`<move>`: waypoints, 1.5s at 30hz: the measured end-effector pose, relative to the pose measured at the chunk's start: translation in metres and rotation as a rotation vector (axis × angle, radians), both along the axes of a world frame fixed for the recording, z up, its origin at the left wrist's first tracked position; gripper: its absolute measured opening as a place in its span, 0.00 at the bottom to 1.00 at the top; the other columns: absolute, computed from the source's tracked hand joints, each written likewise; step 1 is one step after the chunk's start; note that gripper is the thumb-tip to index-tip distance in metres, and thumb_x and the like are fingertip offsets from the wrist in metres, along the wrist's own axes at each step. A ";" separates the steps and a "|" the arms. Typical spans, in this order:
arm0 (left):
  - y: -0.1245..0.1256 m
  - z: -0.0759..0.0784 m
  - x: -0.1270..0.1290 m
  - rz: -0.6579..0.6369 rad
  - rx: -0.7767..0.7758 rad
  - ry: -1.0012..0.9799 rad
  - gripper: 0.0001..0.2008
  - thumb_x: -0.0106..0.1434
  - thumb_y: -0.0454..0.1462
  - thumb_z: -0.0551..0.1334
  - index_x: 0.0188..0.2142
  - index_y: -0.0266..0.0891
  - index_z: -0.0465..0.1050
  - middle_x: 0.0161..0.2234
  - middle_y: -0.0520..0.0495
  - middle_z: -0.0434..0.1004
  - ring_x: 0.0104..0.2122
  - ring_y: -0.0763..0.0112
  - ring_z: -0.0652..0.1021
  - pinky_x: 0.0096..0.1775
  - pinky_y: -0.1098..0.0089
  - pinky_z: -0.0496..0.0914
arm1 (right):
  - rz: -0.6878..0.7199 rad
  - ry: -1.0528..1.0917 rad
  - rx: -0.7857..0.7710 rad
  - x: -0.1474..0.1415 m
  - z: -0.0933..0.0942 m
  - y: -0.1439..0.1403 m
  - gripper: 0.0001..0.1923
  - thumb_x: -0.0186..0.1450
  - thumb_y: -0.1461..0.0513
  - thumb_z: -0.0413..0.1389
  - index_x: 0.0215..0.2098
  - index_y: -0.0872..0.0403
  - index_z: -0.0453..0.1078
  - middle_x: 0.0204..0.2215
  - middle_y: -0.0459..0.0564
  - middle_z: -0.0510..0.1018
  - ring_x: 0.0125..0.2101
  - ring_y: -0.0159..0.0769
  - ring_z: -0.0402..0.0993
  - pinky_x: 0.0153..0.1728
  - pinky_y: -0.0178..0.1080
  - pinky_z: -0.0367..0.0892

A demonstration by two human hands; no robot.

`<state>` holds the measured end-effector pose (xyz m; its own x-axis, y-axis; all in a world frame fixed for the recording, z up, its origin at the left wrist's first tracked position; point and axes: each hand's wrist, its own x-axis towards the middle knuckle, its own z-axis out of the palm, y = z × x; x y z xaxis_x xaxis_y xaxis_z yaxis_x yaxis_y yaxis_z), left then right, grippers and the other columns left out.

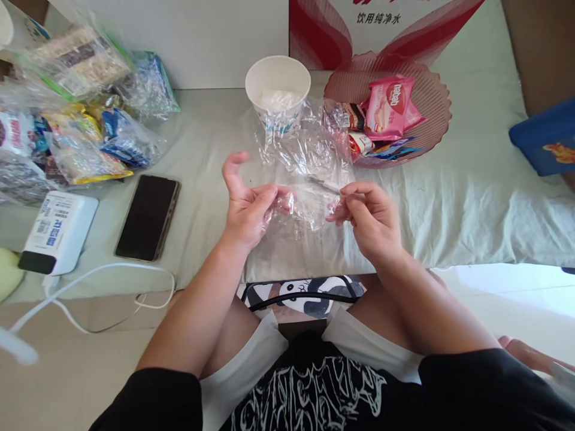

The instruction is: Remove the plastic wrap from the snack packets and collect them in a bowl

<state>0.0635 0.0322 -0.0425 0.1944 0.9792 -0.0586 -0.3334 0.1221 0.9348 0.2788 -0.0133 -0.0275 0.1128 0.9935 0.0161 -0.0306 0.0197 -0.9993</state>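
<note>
Both hands pinch clear plastic wrapper [305, 200]: left hand [246, 206], right hand [366, 215]

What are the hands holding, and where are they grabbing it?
Both hands hold one crinkly clear plastic wrapper. The left hand pinches its left edge, and the right hand pinches its right edge, so it stretches between them above the cloth-covered table.

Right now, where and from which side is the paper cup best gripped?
Take the paper cup by its side wall just under the rim, coming from the left, where the cloth beside it looks bare. It stands upright and open-topped; crumpled clear wrap lies against its front and right, and the pink basket crowds the right.
</note>
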 end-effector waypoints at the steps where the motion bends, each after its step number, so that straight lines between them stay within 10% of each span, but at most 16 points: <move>1: -0.001 0.000 -0.001 0.002 0.007 0.009 0.33 0.63 0.44 0.72 0.62 0.60 0.58 0.29 0.62 0.84 0.24 0.74 0.81 0.28 0.71 0.73 | 0.012 -0.008 0.010 -0.001 0.001 0.000 0.07 0.70 0.55 0.59 0.38 0.49 0.73 0.25 0.41 0.79 0.24 0.30 0.81 0.23 0.32 0.71; 15: -0.001 -0.001 -0.004 0.023 0.019 0.065 0.25 0.67 0.45 0.68 0.57 0.58 0.58 0.26 0.65 0.81 0.18 0.76 0.77 0.24 0.74 0.71 | 0.307 0.026 0.035 0.003 0.000 -0.005 0.12 0.71 0.55 0.59 0.46 0.47 0.84 0.30 0.45 0.83 0.22 0.28 0.79 0.26 0.35 0.76; 21: 0.002 0.004 -0.003 -0.005 -0.013 0.064 0.11 0.62 0.45 0.70 0.33 0.43 0.73 0.26 0.53 0.80 0.22 0.72 0.80 0.28 0.70 0.76 | 0.152 -0.046 0.017 0.003 0.003 -0.005 0.11 0.70 0.55 0.59 0.45 0.50 0.81 0.28 0.44 0.82 0.24 0.29 0.79 0.26 0.35 0.75; 30: 0.002 0.002 -0.005 -0.269 0.031 0.208 0.24 0.52 0.41 0.79 0.47 0.42 0.79 0.33 0.48 0.84 0.34 0.67 0.84 0.37 0.69 0.78 | 0.102 -0.191 0.108 0.004 0.006 -0.006 0.14 0.65 0.60 0.64 0.49 0.49 0.77 0.36 0.46 0.85 0.36 0.33 0.83 0.39 0.38 0.79; 38: 0.005 -0.011 -0.005 -0.061 0.384 0.648 0.08 0.61 0.43 0.72 0.38 0.44 0.86 0.33 0.46 0.77 0.32 0.68 0.76 0.35 0.67 0.73 | -0.049 -0.642 0.242 0.007 0.000 -0.003 0.11 0.65 0.64 0.60 0.45 0.48 0.80 0.32 0.46 0.79 0.29 0.32 0.75 0.32 0.38 0.73; 45: 0.002 -0.023 -0.010 0.194 0.723 0.888 0.10 0.60 0.46 0.73 0.31 0.44 0.83 0.57 0.41 0.66 0.62 0.50 0.69 0.54 0.56 0.74 | -0.184 -0.915 0.530 0.007 0.000 -0.005 0.04 0.68 0.61 0.60 0.36 0.49 0.78 0.40 0.53 0.76 0.45 0.45 0.76 0.47 0.51 0.71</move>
